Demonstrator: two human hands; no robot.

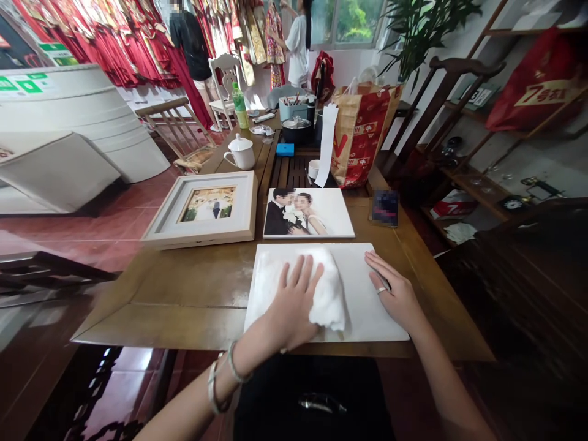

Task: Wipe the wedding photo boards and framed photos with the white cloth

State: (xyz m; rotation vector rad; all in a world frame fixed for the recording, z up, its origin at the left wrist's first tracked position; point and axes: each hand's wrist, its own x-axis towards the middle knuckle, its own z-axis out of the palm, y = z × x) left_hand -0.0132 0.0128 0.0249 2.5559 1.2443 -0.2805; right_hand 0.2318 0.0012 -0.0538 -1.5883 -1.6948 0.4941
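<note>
A white flat board (362,306) lies on the wooden table (193,288) right in front of me. A white cloth (328,294) is spread over its left half. My left hand (294,303) lies flat on the cloth with fingers stretched out. My right hand (395,291), wearing a ring, rests flat on the board's right edge, fingers together and extended. Behind the board lies an unframed wedding photo print (321,211). To its left sits a framed photo (204,208) in a pale wooden frame.
Farther back on the table are a white lidded cup (241,152), a green bottle (239,105), a blue box (285,149), a dark pot (296,130) and a red-and-tan paper bag (362,131). Two people stand by red garments at the back. Shelves line the right side.
</note>
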